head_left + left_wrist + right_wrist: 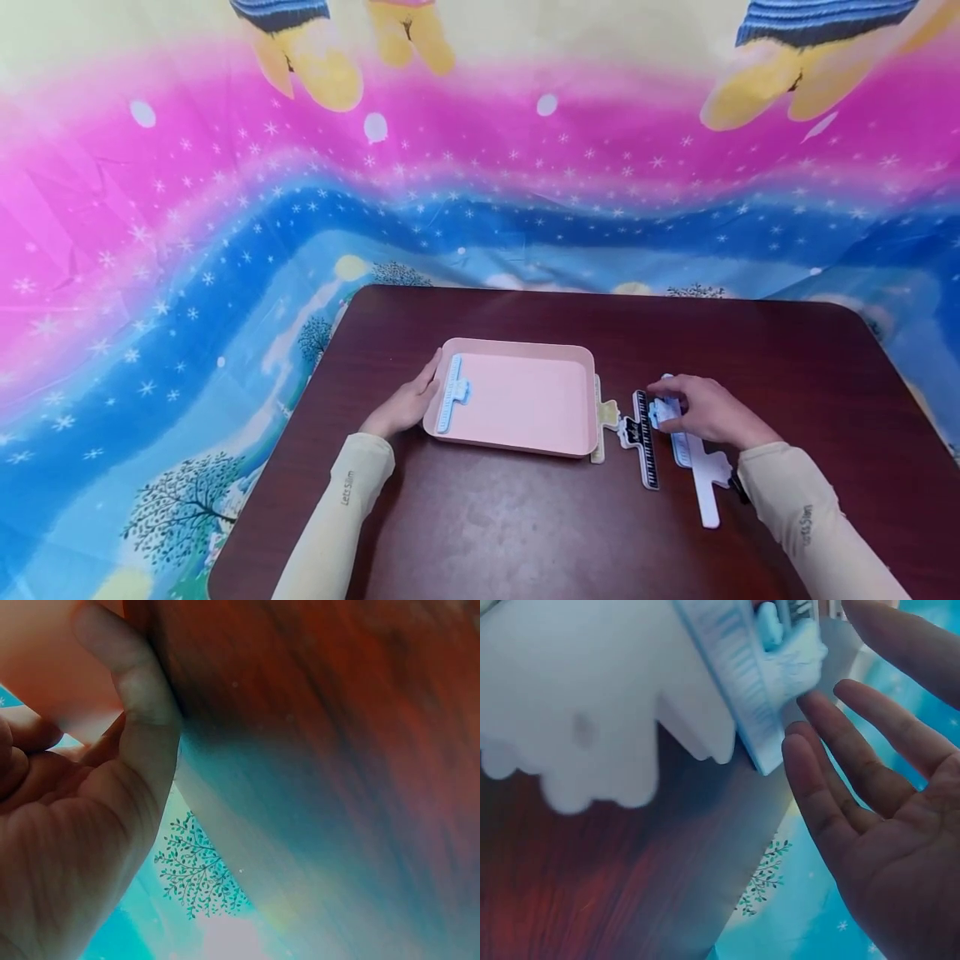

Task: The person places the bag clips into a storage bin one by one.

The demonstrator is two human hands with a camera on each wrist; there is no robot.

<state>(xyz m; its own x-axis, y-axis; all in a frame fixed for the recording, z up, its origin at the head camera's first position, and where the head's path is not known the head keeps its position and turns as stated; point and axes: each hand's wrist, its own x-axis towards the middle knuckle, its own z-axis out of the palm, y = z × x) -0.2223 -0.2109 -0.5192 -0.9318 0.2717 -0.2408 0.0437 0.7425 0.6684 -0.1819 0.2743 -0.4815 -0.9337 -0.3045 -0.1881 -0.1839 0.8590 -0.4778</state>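
A shallow pink tray [517, 408] lies on the table, and my left hand [405, 406] holds it at its left wall. In the left wrist view the thumb of the left hand [90, 802] lies along the tray's side [56, 664]. Inside the tray, by that wall, lies a light-blue long-bar clip [450, 393]. My right hand [712, 410] is around the blue handle of another light-blue long-bar clip [681, 448]. In the right wrist view the fingers of the right hand [885, 802] are spread beside this clip [739, 682], not closed on it.
Between tray and right hand lie a cream long-bar clip [597, 442], against the tray's right wall, and a black-and-white piano-key clip [647, 454]. A white clip [705, 496] lies under the right wrist, with a dark item [738, 489] beside it. A printed cloth [480, 167] hangs behind the brown table [480, 525].
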